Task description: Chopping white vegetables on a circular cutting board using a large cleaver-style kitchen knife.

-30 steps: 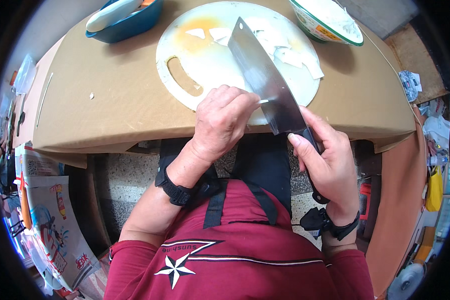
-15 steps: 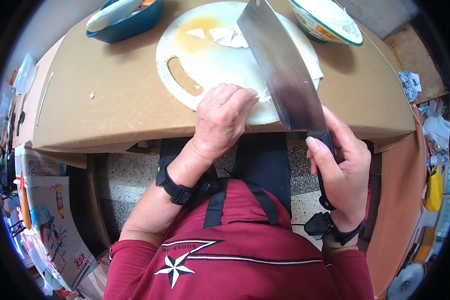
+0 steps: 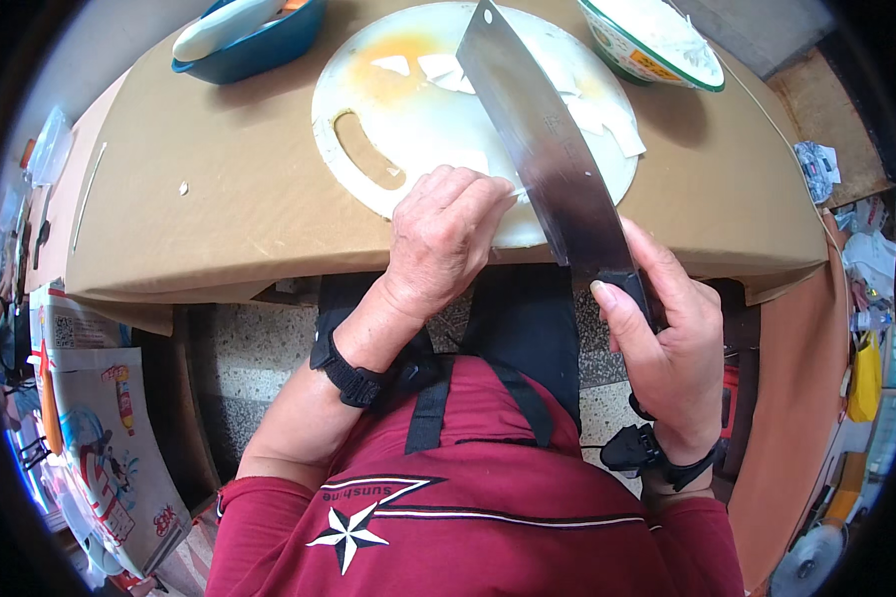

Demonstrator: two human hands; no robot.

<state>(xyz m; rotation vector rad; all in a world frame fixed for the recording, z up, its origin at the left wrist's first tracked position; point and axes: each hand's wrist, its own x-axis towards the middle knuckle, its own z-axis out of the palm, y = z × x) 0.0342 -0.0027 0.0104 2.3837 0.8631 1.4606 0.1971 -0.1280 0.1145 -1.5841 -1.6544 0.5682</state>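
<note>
My right hand [image 3: 662, 333] is closed round the dark handle of a broad steel cleaver [image 3: 558, 149]. The blade slants up and to the left across a round white cutting board [image 3: 368, 129], its edge just right of my left fingertips. My left hand [image 3: 446, 229] is curled on the near part of the board, pressing on pale vegetable slices mostly hidden under it. A thin white strip [image 3: 520, 191] shows between those fingertips and the blade. Farther back on the board lie several white slices [image 3: 443, 70], and more white pieces [image 3: 612, 124] sit right of the blade.
A blue basin [image 3: 259, 55] at the far left holds a long pale vegetable [image 3: 224, 28]. At the far right stands a green-rimmed bowl [image 3: 647, 62] filled with white shreds. Brown covering [image 3: 229, 199] spreads over the table, with a small white scrap [image 3: 183, 189] on it.
The cleaver and my right hand have shifted left, bringing the blade close to my left fingertips. More white pieces show right of the blade. My left hand has stayed in place.
</note>
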